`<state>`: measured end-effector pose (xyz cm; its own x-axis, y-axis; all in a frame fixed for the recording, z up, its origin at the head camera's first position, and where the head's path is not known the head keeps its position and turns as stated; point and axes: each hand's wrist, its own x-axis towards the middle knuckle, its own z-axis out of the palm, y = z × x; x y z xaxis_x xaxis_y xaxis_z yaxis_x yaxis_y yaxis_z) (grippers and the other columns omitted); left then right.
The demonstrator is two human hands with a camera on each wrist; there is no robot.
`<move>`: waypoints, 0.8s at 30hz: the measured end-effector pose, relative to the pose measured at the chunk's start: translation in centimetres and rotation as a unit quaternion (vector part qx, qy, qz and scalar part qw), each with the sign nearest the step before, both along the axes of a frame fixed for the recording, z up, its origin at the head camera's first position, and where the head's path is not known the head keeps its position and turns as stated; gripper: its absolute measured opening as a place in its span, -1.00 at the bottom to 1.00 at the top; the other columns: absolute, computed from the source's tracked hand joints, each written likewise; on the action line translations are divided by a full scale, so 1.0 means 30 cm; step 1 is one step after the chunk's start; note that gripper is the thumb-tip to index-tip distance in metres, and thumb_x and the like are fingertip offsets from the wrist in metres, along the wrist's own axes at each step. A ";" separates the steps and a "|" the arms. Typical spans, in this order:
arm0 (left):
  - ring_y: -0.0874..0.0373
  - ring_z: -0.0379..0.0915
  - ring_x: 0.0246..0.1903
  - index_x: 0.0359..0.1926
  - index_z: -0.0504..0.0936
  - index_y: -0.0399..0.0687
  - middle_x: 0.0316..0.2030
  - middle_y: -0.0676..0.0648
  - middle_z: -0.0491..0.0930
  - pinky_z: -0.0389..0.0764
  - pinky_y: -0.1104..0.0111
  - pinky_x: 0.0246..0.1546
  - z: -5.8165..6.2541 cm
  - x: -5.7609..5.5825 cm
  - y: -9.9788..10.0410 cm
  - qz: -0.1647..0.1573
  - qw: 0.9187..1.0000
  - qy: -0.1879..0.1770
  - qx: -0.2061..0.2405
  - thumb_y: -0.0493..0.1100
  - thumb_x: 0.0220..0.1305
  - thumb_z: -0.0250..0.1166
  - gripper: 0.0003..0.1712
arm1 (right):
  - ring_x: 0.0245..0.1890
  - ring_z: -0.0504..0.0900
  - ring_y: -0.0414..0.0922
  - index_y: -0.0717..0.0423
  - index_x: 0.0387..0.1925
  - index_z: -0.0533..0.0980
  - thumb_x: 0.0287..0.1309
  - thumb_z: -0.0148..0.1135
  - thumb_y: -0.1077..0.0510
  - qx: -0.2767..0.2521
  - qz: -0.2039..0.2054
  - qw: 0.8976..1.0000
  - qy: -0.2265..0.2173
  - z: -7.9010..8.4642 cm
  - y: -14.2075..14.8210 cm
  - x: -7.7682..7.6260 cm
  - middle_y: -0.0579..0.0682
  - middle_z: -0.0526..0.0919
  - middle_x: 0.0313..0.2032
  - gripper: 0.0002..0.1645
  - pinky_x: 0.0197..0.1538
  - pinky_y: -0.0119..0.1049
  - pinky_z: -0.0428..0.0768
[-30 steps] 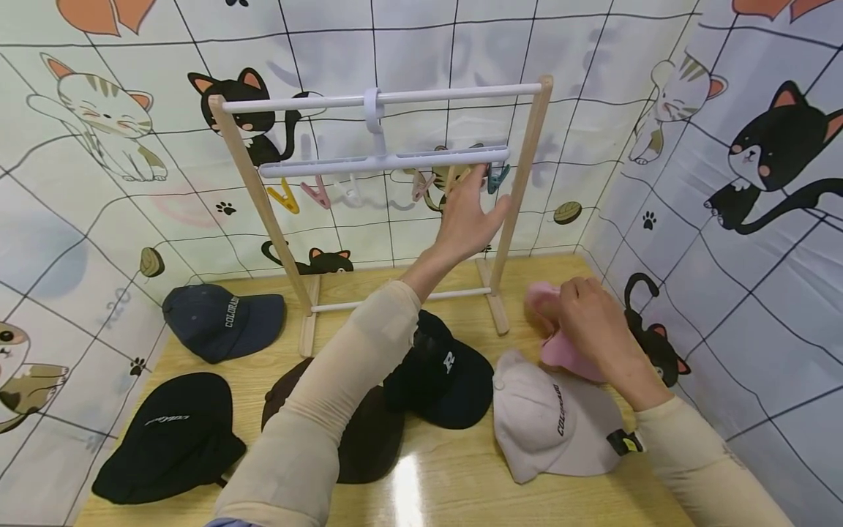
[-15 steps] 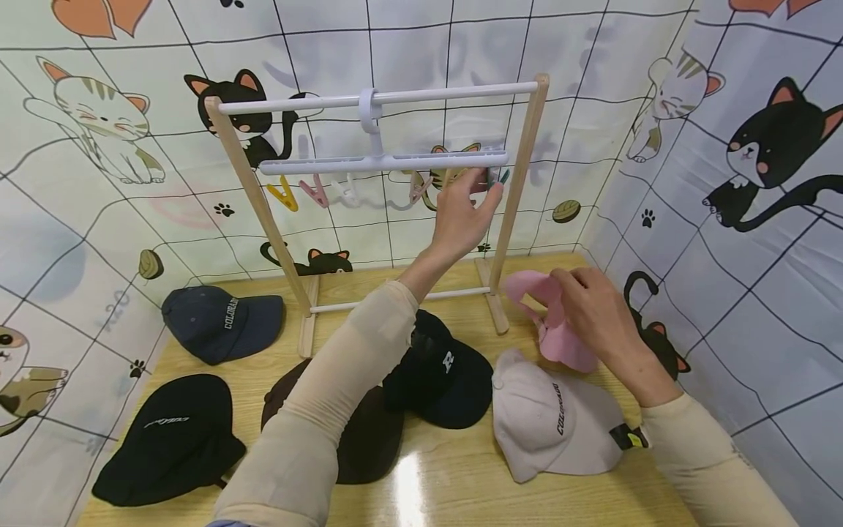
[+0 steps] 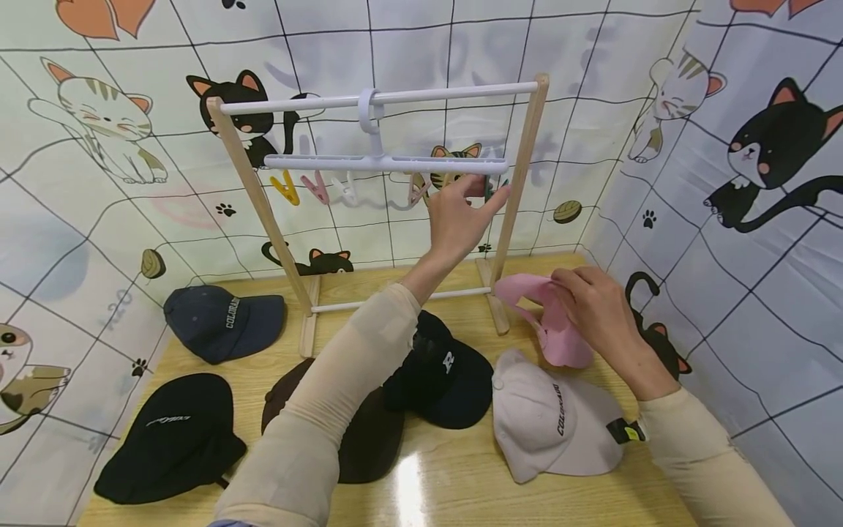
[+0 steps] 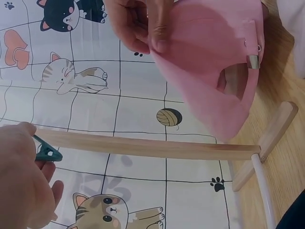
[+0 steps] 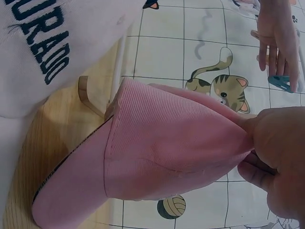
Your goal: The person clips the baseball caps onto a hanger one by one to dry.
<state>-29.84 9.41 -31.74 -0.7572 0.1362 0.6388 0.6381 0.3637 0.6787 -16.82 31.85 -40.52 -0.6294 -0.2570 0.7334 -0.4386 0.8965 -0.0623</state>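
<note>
My left hand (image 3: 457, 219) is raised under the right end of the white clip hanger (image 3: 329, 162). Its thumb and fingers pinch a teal clip (image 4: 49, 152), best seen in the left wrist view. The right hand (image 3: 596, 307) pinches a pink baseball cap (image 3: 565, 333) by the top of its crown. That cap hangs tilted, brim downward, beside the rack's right leg; its rear opening and strap show in the left wrist view. Yellow (image 3: 285, 188), pink (image 3: 315, 188) and white clips dangle from the left half of the hanger, more clips by the left hand.
A wooden rack (image 3: 530, 139) with a white top rod carries the hanger. On the table (image 3: 461, 483) lie a navy cap (image 3: 211, 322), a black cap (image 3: 171, 439), a dark brown cap (image 3: 372, 439), a black "R" cap (image 3: 454, 384) and a pale "COLORADO" cap (image 3: 540, 417). Patterned cloth walls stand behind.
The right hand has lifted the pink cap and moved it left toward the rack. My left hand has come down slightly from the hanger bar, its thumb now on the teal clip.
</note>
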 end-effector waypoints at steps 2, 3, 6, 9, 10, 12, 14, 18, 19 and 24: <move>0.23 0.77 -0.21 -0.18 0.76 0.03 -0.26 0.04 0.85 0.55 0.41 -0.17 -0.001 0.003 0.000 0.017 1.000 0.015 -0.002 0.17 0.25 0.48 -0.65 | -0.41 0.64 0.09 0.24 -0.23 0.69 0.05 0.53 0.37 -0.003 -0.006 1.000 0.002 0.005 -0.002 -0.002 0.17 0.69 -0.40 -0.78 -0.39 0.00 0.64; 0.22 0.77 -0.23 -0.21 0.76 0.01 -0.28 0.04 0.85 0.54 0.40 -0.18 -0.002 0.005 -0.001 0.025 0.999 0.022 -0.003 0.17 0.23 0.49 -0.64 | -0.41 0.65 0.10 0.26 -0.20 0.69 0.05 0.53 0.37 -0.006 -0.011 1.000 0.002 0.008 -0.004 -0.003 0.19 0.71 -0.39 -0.76 -0.39 0.01 0.65; 0.21 0.77 -0.28 -0.27 0.77 -0.02 -0.32 0.03 0.85 0.55 0.36 -0.23 -0.001 0.008 -0.001 0.041 0.998 0.041 -0.011 0.18 0.20 0.51 -0.63 | -0.40 0.69 0.15 0.38 -0.14 0.68 0.06 0.52 0.37 -0.022 -0.027 0.999 0.001 0.024 -0.012 -0.005 0.29 0.74 -0.35 -0.70 -0.38 0.05 0.68; 0.21 0.77 -0.29 -0.32 0.76 -0.03 -0.33 0.02 0.85 0.57 0.37 -0.27 -0.001 0.008 0.002 0.051 0.997 0.053 -0.020 0.19 0.21 0.50 -0.61 | -0.41 0.71 0.17 0.44 -0.12 0.67 0.09 0.52 0.34 -0.044 -0.036 0.998 -0.003 0.044 -0.024 -0.006 0.33 0.75 -0.33 -0.68 -0.40 0.05 0.66; 0.21 0.77 -0.30 -0.34 0.76 -0.02 -0.33 0.02 0.85 0.57 0.37 -0.27 0.000 0.009 0.003 0.054 0.997 0.056 -0.024 0.20 0.21 0.50 -0.62 | -0.41 0.71 0.17 0.44 -0.14 0.68 0.10 0.52 0.33 -0.051 -0.035 0.998 -0.003 0.051 -0.028 -0.007 0.32 0.75 -0.34 -0.70 -0.41 0.05 0.65; 0.20 0.75 -0.31 -0.39 0.75 -0.01 -0.35 0.02 0.84 0.57 0.38 -0.29 0.001 0.012 0.004 0.061 0.996 0.064 -0.033 0.21 0.22 0.49 -0.61 | -0.41 0.71 0.15 0.42 -0.17 0.70 0.12 0.51 0.30 -0.058 -0.028 0.998 -0.005 0.065 -0.035 -0.010 0.29 0.75 -0.34 -0.73 -0.41 0.03 0.63; 0.19 0.73 -0.34 -0.45 0.73 0.01 -0.37 0.04 0.82 0.57 0.38 -0.33 0.004 0.015 0.004 0.071 0.993 0.076 -0.046 0.22 0.22 0.48 -0.60 | -0.38 0.71 0.14 0.40 -0.20 0.70 0.15 0.50 0.28 -0.056 -0.022 0.998 -0.010 0.082 -0.044 -0.013 0.26 0.75 -0.34 -0.76 -0.38 0.03 0.64; 0.19 0.71 -0.39 -0.55 0.65 0.04 -0.41 0.05 0.80 0.57 0.37 -0.36 0.013 0.022 0.004 0.091 0.988 0.100 -0.079 0.24 0.24 0.45 -0.55 | -0.38 0.67 0.14 0.37 -0.25 0.65 0.24 0.44 0.22 -0.028 -0.029 0.999 -0.033 0.120 -0.067 -0.020 0.24 0.72 -0.37 -0.78 -0.34 0.04 0.63; 0.18 0.71 -0.39 -0.57 0.65 0.04 -0.42 0.05 0.80 0.58 0.36 -0.36 0.015 0.023 0.003 0.093 0.987 0.102 -0.087 0.24 0.25 0.44 -0.54 | -0.39 0.67 0.14 0.36 -0.26 0.64 0.26 0.43 0.21 -0.022 -0.033 0.998 -0.040 0.130 -0.075 -0.022 0.24 0.72 -0.39 -0.77 -0.36 0.05 0.63; 0.21 0.71 -0.39 -0.56 0.69 0.04 -0.45 0.06 0.80 0.60 0.37 -0.34 0.025 0.026 -0.002 0.092 0.984 0.101 -0.117 0.23 0.28 0.41 -0.55 | -0.60 0.61 0.11 0.34 -0.25 0.57 0.35 0.35 0.15 -0.001 -0.049 0.997 -0.063 0.167 -0.106 -0.031 0.24 0.69 -0.50 -0.74 -0.52 0.00 0.54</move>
<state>-29.05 9.36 -30.99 -0.6442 0.1699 0.7457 0.6596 0.6170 0.4292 -17.76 28.68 -35.51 -0.7381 -0.1884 0.6479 -0.3379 0.9343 -0.1134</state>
